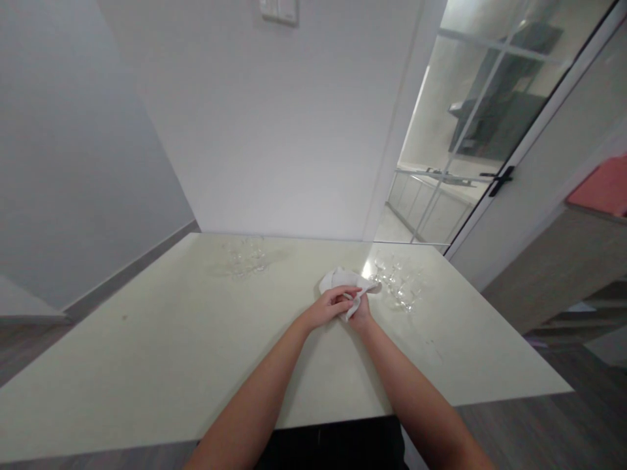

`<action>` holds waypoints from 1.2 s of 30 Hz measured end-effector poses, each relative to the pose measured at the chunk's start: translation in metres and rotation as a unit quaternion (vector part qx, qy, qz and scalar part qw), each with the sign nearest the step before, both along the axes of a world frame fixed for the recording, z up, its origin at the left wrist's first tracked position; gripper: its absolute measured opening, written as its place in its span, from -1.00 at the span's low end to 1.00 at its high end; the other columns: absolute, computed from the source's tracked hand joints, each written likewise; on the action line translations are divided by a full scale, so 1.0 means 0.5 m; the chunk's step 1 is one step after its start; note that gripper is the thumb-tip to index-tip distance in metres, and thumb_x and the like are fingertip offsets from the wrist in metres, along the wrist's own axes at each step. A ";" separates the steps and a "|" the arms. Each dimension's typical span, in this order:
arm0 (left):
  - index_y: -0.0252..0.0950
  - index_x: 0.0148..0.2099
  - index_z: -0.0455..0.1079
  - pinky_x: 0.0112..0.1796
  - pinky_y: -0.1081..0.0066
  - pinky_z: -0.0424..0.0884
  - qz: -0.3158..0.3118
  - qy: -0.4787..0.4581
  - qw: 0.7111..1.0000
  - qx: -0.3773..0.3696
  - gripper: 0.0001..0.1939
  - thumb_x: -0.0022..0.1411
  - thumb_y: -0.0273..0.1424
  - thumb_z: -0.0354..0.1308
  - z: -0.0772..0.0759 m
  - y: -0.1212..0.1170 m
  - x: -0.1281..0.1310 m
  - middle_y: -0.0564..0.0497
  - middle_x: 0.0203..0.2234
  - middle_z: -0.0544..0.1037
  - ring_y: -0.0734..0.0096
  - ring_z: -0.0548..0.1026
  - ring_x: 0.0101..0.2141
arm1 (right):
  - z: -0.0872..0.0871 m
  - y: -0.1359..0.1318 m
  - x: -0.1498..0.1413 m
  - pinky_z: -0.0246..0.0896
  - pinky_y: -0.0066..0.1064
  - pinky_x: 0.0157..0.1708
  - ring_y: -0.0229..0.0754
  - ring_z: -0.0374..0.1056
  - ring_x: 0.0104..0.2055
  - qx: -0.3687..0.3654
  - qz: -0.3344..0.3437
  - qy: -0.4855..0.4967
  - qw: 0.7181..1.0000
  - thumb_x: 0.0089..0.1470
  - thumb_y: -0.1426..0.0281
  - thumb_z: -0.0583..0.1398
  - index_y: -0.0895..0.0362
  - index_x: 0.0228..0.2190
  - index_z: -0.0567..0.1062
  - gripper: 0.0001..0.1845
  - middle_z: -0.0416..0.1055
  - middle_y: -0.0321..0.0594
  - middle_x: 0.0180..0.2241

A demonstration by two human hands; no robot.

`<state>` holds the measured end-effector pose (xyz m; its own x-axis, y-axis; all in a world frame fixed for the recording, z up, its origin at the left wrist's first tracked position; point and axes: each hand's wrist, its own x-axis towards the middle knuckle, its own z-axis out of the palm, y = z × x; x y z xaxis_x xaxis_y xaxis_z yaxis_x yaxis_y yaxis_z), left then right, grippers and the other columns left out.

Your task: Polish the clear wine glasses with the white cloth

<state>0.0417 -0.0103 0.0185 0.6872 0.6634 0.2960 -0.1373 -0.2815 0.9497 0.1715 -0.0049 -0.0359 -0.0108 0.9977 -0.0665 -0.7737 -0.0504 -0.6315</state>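
Both of my hands meet over the middle of a pale table point(147, 352). My left hand point(329, 305) rests its fingers on a white cloth point(337, 279). My right hand point(361, 314) grips the same cloth from below, mostly hidden by it. Whether something is wrapped inside the cloth cannot be made out. Just to the right of the hands stands a cluster of several small clear glasses point(400, 282). A second group of clear glasses point(245, 256) stands at the far side of the table, left of the hands.
A white wall rises behind the table. To the right is a glass door point(470, 130) with a black handle point(499, 180). A wooden counter with a red top point(602, 189) stands at the far right. The floor is grey wood.
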 end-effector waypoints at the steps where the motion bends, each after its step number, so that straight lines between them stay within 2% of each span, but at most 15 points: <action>1: -0.27 0.15 0.44 -0.17 0.36 0.40 0.010 -0.016 1.000 0.001 -0.46 0.20 -0.13 0.27 0.012 0.001 -0.004 -0.14 -0.02 0.55 0.32 0.52 -0.21 | 0.012 -0.005 0.002 0.49 -0.29 -0.27 -0.09 0.50 -0.32 0.002 0.012 0.018 1.000 0.05 0.05 0.18 0.13 -0.33 0.56 -0.60 0.57 -0.15 -0.39; 4: -0.20 0.20 0.32 -0.19 0.37 0.42 0.123 -0.089 0.987 0.043 -0.43 0.18 -0.19 0.30 0.055 0.025 -0.050 -0.16 0.07 0.46 0.36 0.53 -0.19 | 0.040 -0.019 0.004 0.46 -0.20 -0.09 -0.06 0.51 -0.12 0.035 -0.013 0.052 0.998 0.08 -0.04 0.16 0.09 -0.14 0.55 -0.48 0.59 -0.14 -0.14; 6: -0.20 0.14 0.29 -0.18 0.39 0.42 0.283 -0.159 0.940 0.102 -0.46 0.16 -0.22 0.32 0.077 0.056 -0.109 -0.13 0.02 0.45 0.38 0.52 -0.18 | 0.046 -0.024 0.002 0.42 -0.21 -0.02 -0.10 0.50 -0.05 0.037 -0.052 0.056 0.996 0.14 -0.03 0.13 0.06 -0.13 0.55 -0.51 0.58 -0.18 -0.09; 8: -0.20 0.10 0.24 -0.20 0.42 0.40 0.486 -0.202 0.837 0.150 -0.51 0.17 -0.26 0.29 0.079 0.088 -0.182 -0.09 -0.02 0.44 0.41 0.49 -0.17 | 0.045 -0.025 -0.002 0.40 -0.26 0.00 -0.15 0.51 -0.05 0.019 -0.075 0.056 0.995 0.21 0.00 0.07 0.04 -0.16 0.57 -0.54 0.59 -0.21 -0.10; 10: -0.19 0.12 0.17 -0.16 0.41 0.38 0.652 -0.177 0.720 0.160 -0.51 0.19 -0.34 0.24 0.058 0.115 -0.253 -0.09 0.03 0.37 0.39 0.45 -0.08 | 0.043 -0.025 -0.006 0.40 -0.28 0.01 -0.17 0.52 -0.06 0.005 -0.077 0.053 0.996 0.25 0.03 0.02 0.02 -0.18 0.59 -0.53 0.61 -0.24 -0.12; 11: -0.19 0.12 0.14 -0.13 0.38 0.38 0.705 -0.149 0.677 0.148 -0.50 0.18 -0.38 0.23 0.039 0.125 -0.284 -0.11 0.07 0.34 0.36 0.42 -0.03 | 0.042 -0.025 -0.009 0.40 -0.28 0.01 -0.17 0.52 -0.06 0.002 -0.075 0.048 0.996 0.26 0.03 0.01 0.01 -0.20 0.60 -0.53 0.61 -0.24 -0.12; 13: -0.21 0.15 0.08 -0.06 0.30 0.38 0.758 -0.095 0.638 0.101 -0.43 0.14 -0.42 0.22 -0.004 0.143 -0.331 -0.16 0.12 0.26 0.29 0.35 0.06 | 0.043 -0.025 -0.013 0.41 -0.25 0.00 -0.14 0.52 -0.06 -0.005 -0.067 0.024 0.997 0.24 -0.01 0.02 -0.02 -0.24 0.61 -0.52 0.62 -0.26 -0.13; 14: -0.21 0.16 0.06 -0.02 0.26 0.37 0.762 -0.076 0.640 0.071 -0.40 0.12 -0.44 0.22 -0.025 0.151 -0.346 -0.18 0.15 0.23 0.25 0.33 0.09 | 0.044 -0.026 -0.014 0.42 -0.23 -0.02 -0.13 0.53 -0.07 -0.009 -0.064 0.009 0.998 0.23 -0.04 0.02 -0.04 -0.26 0.61 -0.51 0.62 -0.27 -0.14; 16: -0.22 0.19 0.01 0.06 0.18 0.34 0.742 -0.056 0.667 0.029 -0.31 0.07 -0.47 0.24 -0.061 0.169 -0.362 -0.22 0.19 0.18 0.19 0.29 0.15 | 0.044 -0.027 -0.016 0.43 -0.22 -0.05 -0.11 0.53 -0.11 -0.016 -0.062 -0.013 0.998 0.20 -0.09 0.03 -0.05 -0.30 0.62 -0.48 0.62 -0.27 -0.17; 20: -0.22 0.24 -0.04 0.18 0.08 0.24 0.699 -0.046 0.713 -0.005 -0.22 0.04 -0.48 0.26 -0.094 0.205 -0.363 -0.28 0.22 0.19 0.12 0.25 0.23 | 0.037 -0.028 -0.020 0.44 -0.24 -0.09 -0.11 0.54 -0.17 -0.021 -0.063 -0.029 0.997 0.17 -0.13 0.04 -0.01 -0.35 0.61 -0.44 0.63 -0.22 -0.24; 24: -0.23 0.24 -0.02 0.11 0.13 0.32 0.665 -0.037 0.746 -0.005 -0.27 0.09 -0.45 0.25 -0.101 0.221 -0.363 -0.23 0.07 0.37 0.19 0.41 0.09 | 0.025 -0.023 -0.027 0.45 -0.24 -0.13 -0.08 0.54 -0.21 -0.024 -0.043 -0.068 0.996 0.11 -0.19 0.06 0.02 -0.37 0.61 -0.40 0.62 -0.16 -0.31; 28: -0.29 0.18 0.10 0.13 0.17 0.29 0.678 -0.014 0.735 0.023 -0.40 0.12 -0.48 0.21 -0.106 0.223 -0.369 -0.18 -0.05 0.43 0.24 0.43 0.04 | 0.017 -0.021 -0.030 0.46 -0.22 -0.18 -0.04 0.53 -0.23 -0.034 -0.033 -0.104 0.993 0.02 -0.23 0.10 0.04 -0.36 0.60 -0.37 0.60 -0.15 -0.40; 31: -0.28 0.18 0.11 0.12 0.21 0.29 0.668 -0.009 0.744 0.023 -0.40 0.11 -0.49 0.22 -0.109 0.226 -0.368 -0.17 -0.05 0.42 0.25 0.43 0.05 | 0.013 -0.021 -0.029 0.45 -0.21 -0.19 -0.04 0.53 -0.24 -0.037 -0.043 -0.125 0.991 0.10 -0.22 0.03 0.06 -0.37 0.58 -0.35 0.58 -0.13 -0.42; 34: -0.24 0.18 0.12 0.05 0.22 0.34 0.651 0.011 0.759 0.004 -0.38 0.09 -0.48 0.23 -0.110 0.227 -0.363 -0.11 -0.11 0.42 0.25 0.45 -0.01 | 0.011 -0.022 -0.026 0.44 -0.18 -0.18 -0.03 0.54 -0.26 -0.042 -0.044 -0.092 0.994 0.15 -0.16 0.02 0.07 -0.36 0.58 -0.39 0.59 -0.13 -0.39; 36: -0.25 0.14 0.16 0.01 0.24 0.36 0.659 0.030 0.752 0.000 -0.44 0.11 -0.47 0.23 -0.104 0.224 -0.361 -0.02 -0.22 0.42 0.30 0.47 -0.12 | 0.011 -0.023 -0.025 0.45 -0.17 -0.18 -0.02 0.54 -0.28 -0.044 -0.041 -0.056 0.997 0.16 -0.11 0.04 0.07 -0.34 0.59 -0.43 0.60 -0.13 -0.36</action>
<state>-0.1387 0.1018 -0.0337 -0.5543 0.7799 0.2907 0.3040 -0.1354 0.9430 0.1591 -0.0166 -0.0303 0.0830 0.9851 -0.1509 -0.7020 -0.0497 -0.7105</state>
